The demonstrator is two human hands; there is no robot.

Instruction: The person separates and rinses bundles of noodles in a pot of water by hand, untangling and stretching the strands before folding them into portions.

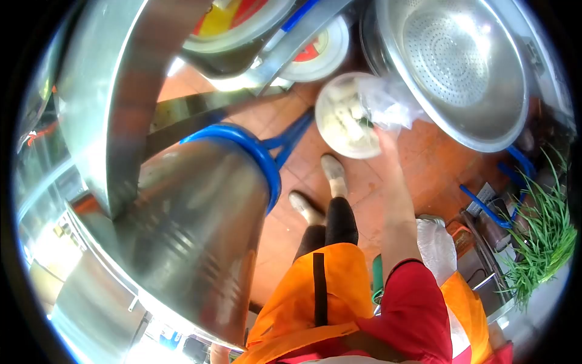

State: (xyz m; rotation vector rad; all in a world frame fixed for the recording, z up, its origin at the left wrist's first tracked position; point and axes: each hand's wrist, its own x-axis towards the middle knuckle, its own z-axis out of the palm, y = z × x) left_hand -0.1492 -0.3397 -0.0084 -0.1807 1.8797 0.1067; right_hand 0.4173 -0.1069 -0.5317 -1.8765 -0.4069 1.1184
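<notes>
My right hand (387, 141), at the end of a bare forearm and red sleeve, reaches forward to the right rim of a round, pale bowl (327, 130). Its fingers are closed on a clear plastic bag (391, 103), which is bunched over the bowl's right side. Whether the hand also grips the rim is hidden. Whitish food pieces (347, 115) fill the bowl, with a small dark green bit near the fingers. At the bottom edge shows a small patch of skin, possibly my left hand (219, 354); its fingers are out of sight.
A large metal colander (445, 60) stands right of the bowl. To the left are a metal bench (188, 236) and a blue round-rimmed stool (273, 164). Lidded tubs (315, 51) lie beyond. Green stalks (545, 236) are at right, near another person's orange apron (467, 303).
</notes>
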